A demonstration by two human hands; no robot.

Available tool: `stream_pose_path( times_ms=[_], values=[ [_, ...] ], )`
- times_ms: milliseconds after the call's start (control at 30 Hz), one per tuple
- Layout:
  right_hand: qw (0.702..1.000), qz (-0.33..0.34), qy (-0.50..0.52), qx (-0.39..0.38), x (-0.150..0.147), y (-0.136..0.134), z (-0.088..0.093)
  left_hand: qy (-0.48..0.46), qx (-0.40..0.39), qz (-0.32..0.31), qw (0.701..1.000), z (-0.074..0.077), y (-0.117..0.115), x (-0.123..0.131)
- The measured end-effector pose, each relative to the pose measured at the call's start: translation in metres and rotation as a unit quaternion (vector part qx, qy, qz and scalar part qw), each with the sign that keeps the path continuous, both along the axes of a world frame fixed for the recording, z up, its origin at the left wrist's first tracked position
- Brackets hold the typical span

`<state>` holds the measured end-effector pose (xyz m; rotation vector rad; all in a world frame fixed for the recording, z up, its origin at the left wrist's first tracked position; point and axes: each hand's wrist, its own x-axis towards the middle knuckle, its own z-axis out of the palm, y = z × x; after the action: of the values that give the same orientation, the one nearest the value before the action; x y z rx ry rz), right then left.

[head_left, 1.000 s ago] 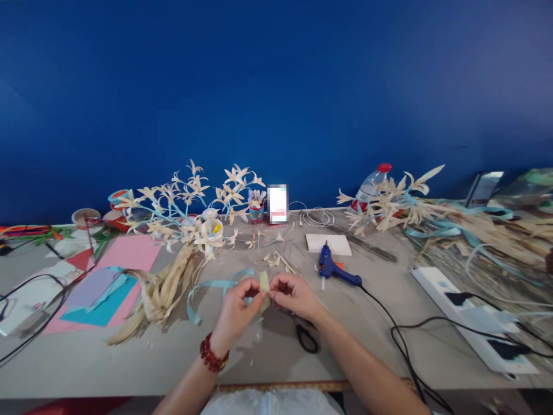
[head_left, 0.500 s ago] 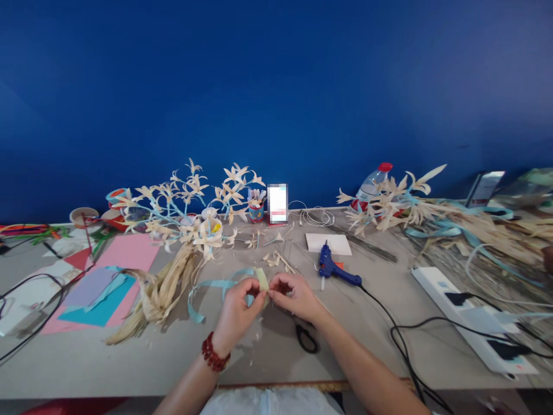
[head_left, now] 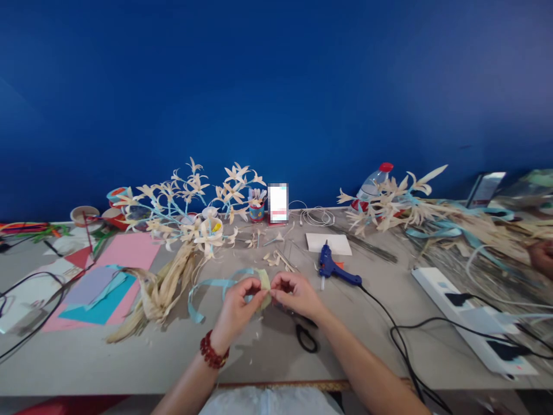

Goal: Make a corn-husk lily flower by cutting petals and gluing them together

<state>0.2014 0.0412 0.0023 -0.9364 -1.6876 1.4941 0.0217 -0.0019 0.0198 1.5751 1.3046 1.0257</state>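
Between my two hands is a pale yellow-green strip [head_left: 264, 279], its upper end standing above the fingers; whether it is husk or paper I cannot tell. My left hand [head_left: 245, 300], with a red bead bracelet [head_left: 213, 350] on the wrist, pinches its left side. My right hand [head_left: 294, 295] pinches the same strip from the right, fingertips almost touching the left ones. A light blue ribbon [head_left: 196, 311] curls on the table behind and left of my left hand. Under my right hand lie scissors, their black handle [head_left: 307, 339] showing and their blades mostly hidden.
A blue glue gun [head_left: 330, 266] lies to the right, its cord running toward a white power strip [head_left: 470, 323]. Husk flowers [head_left: 190, 193] and a husk bundle [head_left: 168, 285] are at left, beside coloured paper [head_left: 97, 300]. Another person's hand [head_left: 542, 256] is at the far right edge.
The strip between my fingers has turned slightly and stands a little more upright. Both hands stay almost in place. More of the other person's hand shows at the right edge.
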Motion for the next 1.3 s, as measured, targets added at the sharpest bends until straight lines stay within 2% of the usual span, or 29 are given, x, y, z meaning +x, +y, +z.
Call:
stream_pose_path(
  times_ms=[133,367,633,833,967,1033,1167,1300],
  values=[
    [1.0,0.009,-0.001,-0.012,0.0,-0.001,0.001,0.017,0.014,0.001,1.0,0.001,0.0,0.0],
    [1.0,-0.004,-0.007,0.01,-0.002,-0.002,0.007,0.056,0.05,0.017,0.997,-0.001,0.0,0.001],
    [0.998,-0.003,0.034,-0.057,-0.005,-0.003,0.004,0.05,0.05,0.014,0.997,0.001,-0.001,0.003],
    [0.997,0.005,0.039,-0.063,-0.005,-0.004,0.004,0.043,0.045,0.009,0.998,-0.002,0.0,0.002],
    [0.998,0.007,0.049,-0.045,-0.005,-0.007,0.009,0.105,0.07,0.034,0.991,0.001,-0.002,0.003],
    [0.996,0.015,0.07,-0.049,-0.005,-0.009,0.011,0.136,0.086,0.052,0.986,0.003,-0.002,0.004],
    [0.978,0.023,0.173,-0.112,0.003,-0.006,0.009,0.152,0.104,0.085,0.979,0.0,0.001,-0.003],
    [0.961,-0.029,0.255,-0.103,0.031,0.006,0.014,0.181,0.106,0.132,0.969,-0.009,0.005,-0.032]
  ],
)
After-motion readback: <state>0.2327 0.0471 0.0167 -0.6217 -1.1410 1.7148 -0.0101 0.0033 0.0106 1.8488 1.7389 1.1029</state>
